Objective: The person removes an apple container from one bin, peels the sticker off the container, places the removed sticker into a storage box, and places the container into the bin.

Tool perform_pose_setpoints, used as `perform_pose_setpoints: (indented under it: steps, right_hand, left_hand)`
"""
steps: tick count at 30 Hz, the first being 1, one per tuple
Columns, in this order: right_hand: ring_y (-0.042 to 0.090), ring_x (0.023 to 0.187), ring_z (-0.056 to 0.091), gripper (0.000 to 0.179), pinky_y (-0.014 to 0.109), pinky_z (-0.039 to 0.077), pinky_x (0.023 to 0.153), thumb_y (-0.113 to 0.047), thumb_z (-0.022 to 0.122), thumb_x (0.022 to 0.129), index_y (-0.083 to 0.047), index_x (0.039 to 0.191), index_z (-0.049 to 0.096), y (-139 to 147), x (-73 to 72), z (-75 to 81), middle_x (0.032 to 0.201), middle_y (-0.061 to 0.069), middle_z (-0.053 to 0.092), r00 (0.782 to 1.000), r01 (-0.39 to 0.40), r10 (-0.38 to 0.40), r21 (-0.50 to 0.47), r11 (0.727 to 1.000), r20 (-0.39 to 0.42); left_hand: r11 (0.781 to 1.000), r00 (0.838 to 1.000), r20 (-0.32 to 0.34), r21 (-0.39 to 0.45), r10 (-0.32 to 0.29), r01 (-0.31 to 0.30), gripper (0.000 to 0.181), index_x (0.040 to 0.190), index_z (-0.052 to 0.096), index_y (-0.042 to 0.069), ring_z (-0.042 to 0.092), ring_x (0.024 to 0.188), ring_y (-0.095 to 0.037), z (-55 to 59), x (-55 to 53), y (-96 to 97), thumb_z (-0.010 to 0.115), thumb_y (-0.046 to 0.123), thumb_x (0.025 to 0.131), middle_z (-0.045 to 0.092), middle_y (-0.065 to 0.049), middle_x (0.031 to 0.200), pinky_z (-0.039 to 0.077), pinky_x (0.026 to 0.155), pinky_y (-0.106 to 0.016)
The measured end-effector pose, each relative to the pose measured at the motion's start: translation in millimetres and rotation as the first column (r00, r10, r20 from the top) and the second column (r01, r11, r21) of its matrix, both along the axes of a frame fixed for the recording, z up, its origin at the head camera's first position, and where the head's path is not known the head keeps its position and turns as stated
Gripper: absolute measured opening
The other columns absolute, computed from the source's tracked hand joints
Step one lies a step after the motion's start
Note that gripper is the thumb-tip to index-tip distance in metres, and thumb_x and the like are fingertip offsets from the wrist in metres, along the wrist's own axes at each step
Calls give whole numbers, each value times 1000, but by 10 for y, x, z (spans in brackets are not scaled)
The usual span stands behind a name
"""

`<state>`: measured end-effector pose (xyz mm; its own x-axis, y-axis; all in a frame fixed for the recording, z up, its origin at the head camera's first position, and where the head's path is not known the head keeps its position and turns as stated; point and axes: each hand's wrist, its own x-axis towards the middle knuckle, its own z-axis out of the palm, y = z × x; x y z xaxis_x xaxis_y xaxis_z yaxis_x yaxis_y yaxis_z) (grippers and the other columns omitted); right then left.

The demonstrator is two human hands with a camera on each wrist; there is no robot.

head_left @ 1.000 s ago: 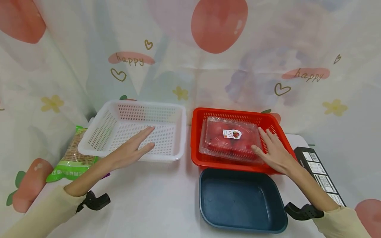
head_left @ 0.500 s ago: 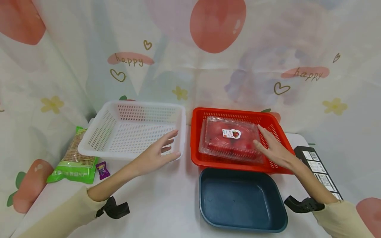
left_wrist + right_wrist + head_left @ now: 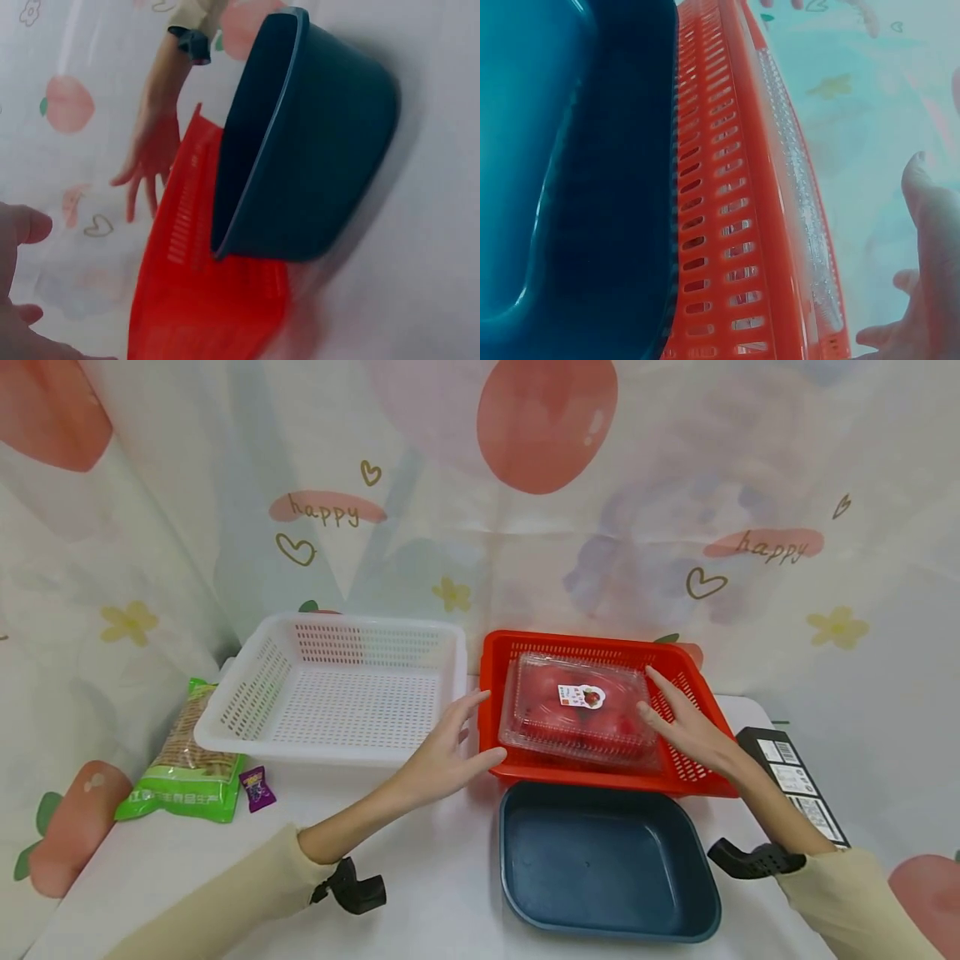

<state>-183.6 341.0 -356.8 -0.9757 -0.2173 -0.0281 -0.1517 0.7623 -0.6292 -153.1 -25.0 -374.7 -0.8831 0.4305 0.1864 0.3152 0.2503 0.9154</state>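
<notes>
A clear plastic box of red fruit [image 3: 540, 727], with a white label on its lid, lies in the red basket [image 3: 497, 764]. My left hand [image 3: 450, 752] reaches in from the left, its fingertips at the basket's left rim, fingers spread and holding nothing. At the box's right end hovers my right hand [image 3: 693, 731], with fingers extended and thumb apart, over the right part of the basket. In the left wrist view the right hand [image 3: 154, 146] shows beyond the red basket, its fingers spread. The right wrist view catches the box's ridged edge [image 3: 799, 180] above the basket rim.
A white basket [image 3: 330, 747] stands at the left. Beside it lie a green-and-clear snack bag [image 3: 187, 777] and a small purple wrapped candy [image 3: 258, 788]. A dark blue basin [image 3: 607, 860] sits in front of the red basket, and a black box with labels [image 3: 791, 785] lies at right.
My left hand has moved right, from over the white basket to the red basket's left rim, uncovering the purple candy. My right hand stays near the fruit box's right end.
</notes>
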Motion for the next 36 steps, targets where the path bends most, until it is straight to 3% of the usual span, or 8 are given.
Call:
perform_pose_setpoints:
  steps: [4, 9, 13, 18, 22, 28, 36]
  right_hand:
    - [44, 122, 42, 86, 54, 56, 82, -36, 54, 94, -16, 157, -1, 5, -36, -15, 152, 29, 23, 1000, 12, -12, -4, 1000, 20]
    - [45, 126, 40, 88, 56, 54, 84, -40, 55, 93, -19, 157, -2, -17, -102, -30, 154, 27, 23, 999, 25, -24, -4, 1000, 43]
    - [45, 128, 39, 92, 57, 54, 85, -41, 58, 91, -17, 157, -1, -33, -175, -66, 154, 26, 23, 998, 19, -18, -5, 1000, 56]
    - [45, 128, 41, 93, 57, 53, 87, -39, 61, 90, -15, 157, 2, -28, -251, -129, 154, 26, 26, 999, 10, -9, -32, 999, 48]
    - [43, 125, 46, 93, 53, 55, 84, -39, 63, 90, -18, 158, 3, 1, -270, -212, 153, 24, 29, 996, 15, -7, -92, 996, 89]
    - [43, 121, 49, 95, 48, 58, 81, -46, 65, 87, -27, 157, 4, 35, -233, -270, 150, 25, 32, 980, 87, -63, -123, 989, 191]
    - [44, 123, 46, 96, 48, 57, 82, -44, 67, 87, -27, 157, 4, 20, -233, -316, 150, 26, 31, 971, 114, -83, -130, 985, 223]
  left_hand:
    - [997, 998, -7, 44, 62, -62, 78, 151, 27, 20, 30, 143, -27, -63, 17, 154, 71, 24, 86, 26, -1, 157, 47, 103, -49]
    - [982, 991, 8, 135, 133, -132, 82, 152, 21, 24, 23, 145, -26, -224, 12, 346, 70, 21, 86, 14, -1, 162, 51, 97, -48]
    - [966, 983, 41, 181, 178, -183, 86, 154, 16, 25, 19, 147, -26, -367, -40, 473, 69, 19, 85, 7, -2, 163, 48, 100, -50]
    - [951, 970, 72, 194, 232, -242, 90, 155, 13, 22, 20, 146, -21, -486, -120, 544, 69, 20, 86, 9, 3, 162, 48, 101, -46]
    - [948, 967, 73, 190, 244, -254, 89, 155, 12, 21, 21, 145, -19, -530, -136, 563, 69, 22, 86, 10, 4, 162, 49, 101, -44]
    - [948, 965, 67, 181, 253, -261, 90, 156, 12, 20, 20, 146, -19, -548, -117, 581, 69, 22, 86, 10, 5, 163, 47, 104, -46]
    - [944, 964, 38, 197, 262, -265, 90, 156, 14, 17, 22, 145, -22, -624, -128, 600, 69, 16, 84, 10, 2, 163, 48, 102, -48]
